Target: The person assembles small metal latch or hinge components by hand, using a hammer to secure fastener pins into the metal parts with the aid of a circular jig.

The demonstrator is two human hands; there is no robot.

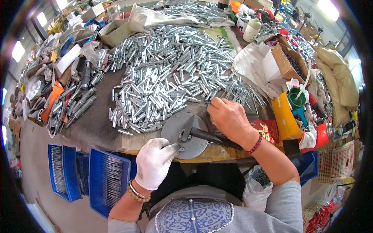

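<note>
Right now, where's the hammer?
In the head view, low centre: the hammer lies on the round grey metal disc, between the gloved left hand and bare right hand.

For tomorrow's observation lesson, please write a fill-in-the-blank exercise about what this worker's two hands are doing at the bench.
1. The left hand wears a white ____.
2. The hammer lies on a round grey metal ____, with the right hand over its dark handle.
3. The left hand pinches a thin metal pin at the near edge of the disc, while the right hand is ____.
4. Behind the disc lies a big heap of silver metal sleeves, and ____ trays sit below the bench.

Missing words: glove; disc; bare; blue
</note>
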